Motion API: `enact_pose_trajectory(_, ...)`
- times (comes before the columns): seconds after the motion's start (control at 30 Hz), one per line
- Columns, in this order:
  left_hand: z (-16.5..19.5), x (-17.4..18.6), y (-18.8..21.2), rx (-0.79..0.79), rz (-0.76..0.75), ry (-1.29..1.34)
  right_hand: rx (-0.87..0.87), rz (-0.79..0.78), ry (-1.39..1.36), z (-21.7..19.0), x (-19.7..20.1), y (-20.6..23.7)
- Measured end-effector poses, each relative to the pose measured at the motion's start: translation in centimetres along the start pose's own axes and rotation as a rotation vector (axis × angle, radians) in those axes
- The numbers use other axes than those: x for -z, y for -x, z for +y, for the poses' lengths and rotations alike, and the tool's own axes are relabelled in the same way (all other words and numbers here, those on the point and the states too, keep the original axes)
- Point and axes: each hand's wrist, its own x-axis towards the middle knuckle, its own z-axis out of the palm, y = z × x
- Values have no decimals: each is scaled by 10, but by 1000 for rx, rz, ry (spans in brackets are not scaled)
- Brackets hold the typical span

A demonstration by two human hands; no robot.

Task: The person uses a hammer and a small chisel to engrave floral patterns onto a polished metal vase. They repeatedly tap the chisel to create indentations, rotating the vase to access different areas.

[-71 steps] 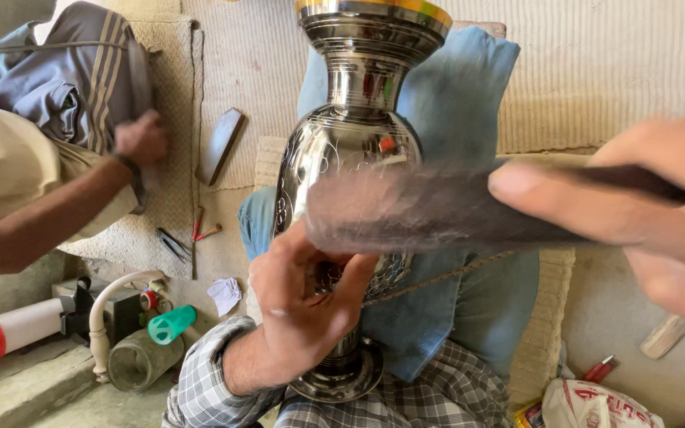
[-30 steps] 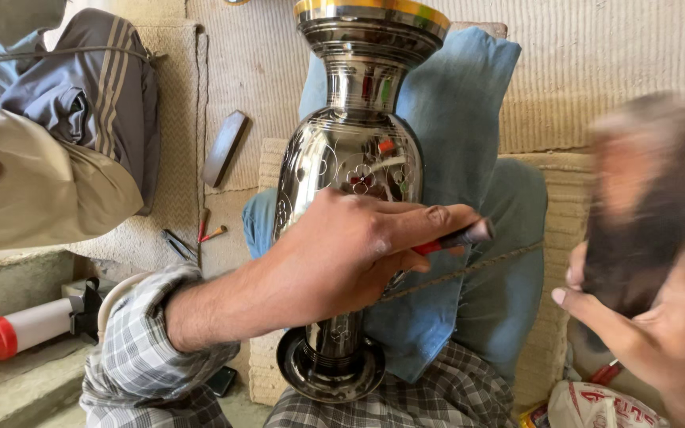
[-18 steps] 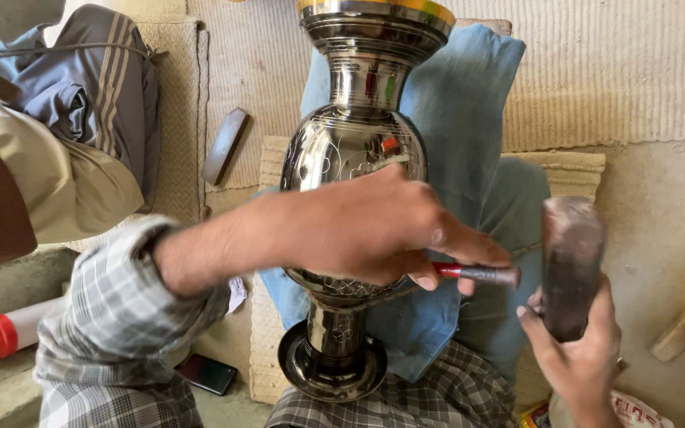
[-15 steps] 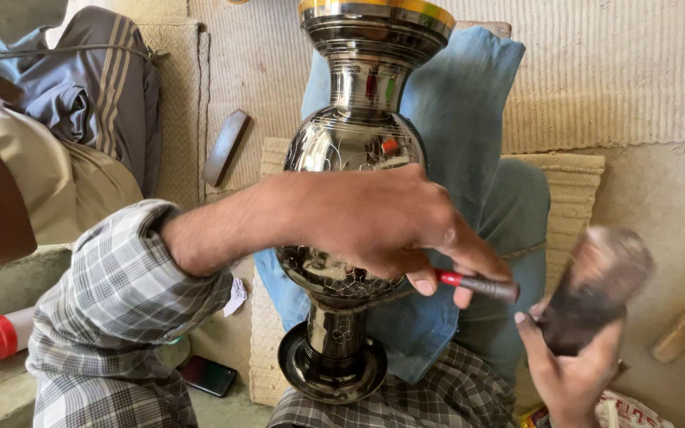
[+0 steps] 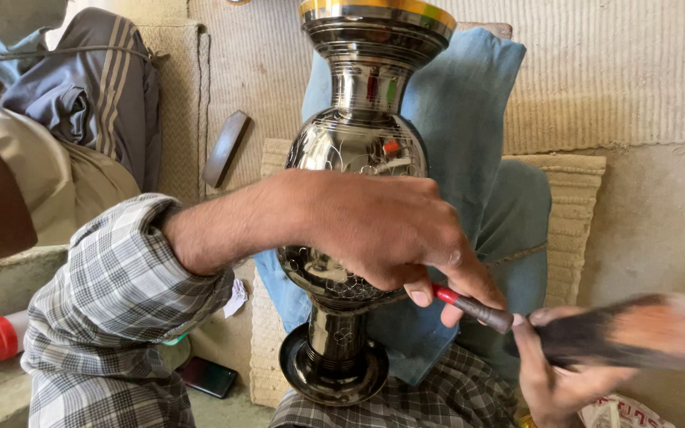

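Polished metal vase (image 5: pixel 354 174) lies across my lap on blue cloth (image 5: pixel 469 158), mouth at 12 o'clock, foot at 6. My left hand (image 5: pixel 382 230) grip closed on red-handled chisel (image 5: pixel 469 305), tip hidden against belly. Right hand (image 5: pixel 556 372) at 4 o'clock, grip wrapped round blurred dark mallet (image 5: pixel 620 341), mid-swing. Risk, I judge: glancing strike skids chisel, scars engraving; vase rolls off cloth.

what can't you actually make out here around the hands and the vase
Head view only:
- Tip of the red-and-dark tool: hidden behind the left hand, so contact with the metal vase cannot be told.
- Dark block in the right hand: motion-blurred, kind and shape unclear.
- Vase rim: cut off by the top edge.
- Engraved pattern: too fine and glossy to read.
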Motion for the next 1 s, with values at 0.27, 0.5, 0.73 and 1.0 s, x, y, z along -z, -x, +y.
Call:
enact_pose_trajectory(0.27,26,-26,22,215,407,-226,56,-199,51,0,11,-35)
enact_pose_trajectory(0.5,51,-50,28,409,748,-373,11,-459,215,-38,23,-98)
enact_pose_trajectory(0.73,72,-64,29,493,1073,-347,81,-672,317,-68,19,-160)
enact_pose_trajectory(1.0,67,-78,29,524,1333,-125,298,-899,550,-91,0,-199)
